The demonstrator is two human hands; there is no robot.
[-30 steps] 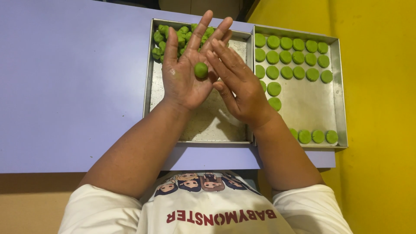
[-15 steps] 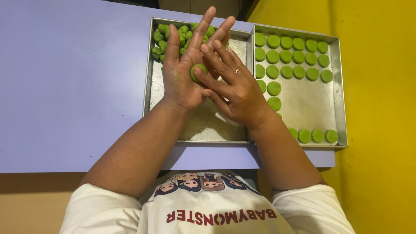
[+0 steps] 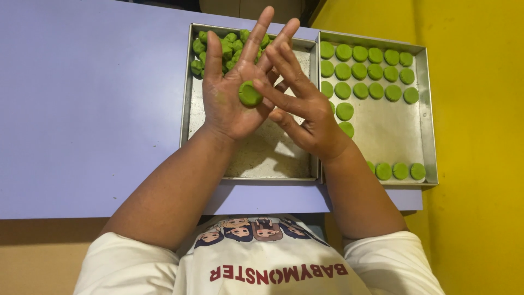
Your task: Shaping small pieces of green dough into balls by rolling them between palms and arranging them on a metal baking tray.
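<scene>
One green dough disc (image 3: 250, 93) on open left palm (image 3: 234, 104) — right hand (image 3: 305, 112) fingertips touching it, unclenched.

The left hand (image 3: 232, 101) hides part of the green dough heap (image 3: 221, 46).

Left hand (image 3: 234, 95) palm up, fingers spread and straight. Right hand (image 3: 305, 112) back up, angled across, fingertips laid over left palm edge. Both forearms bare, raised, converging.

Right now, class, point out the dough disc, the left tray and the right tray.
dough disc (image 3: 250, 93), head view, its flat green top.
left tray (image 3: 186, 109), head view, left rim.
right tray (image 3: 431, 114), head view, right rim.
</scene>
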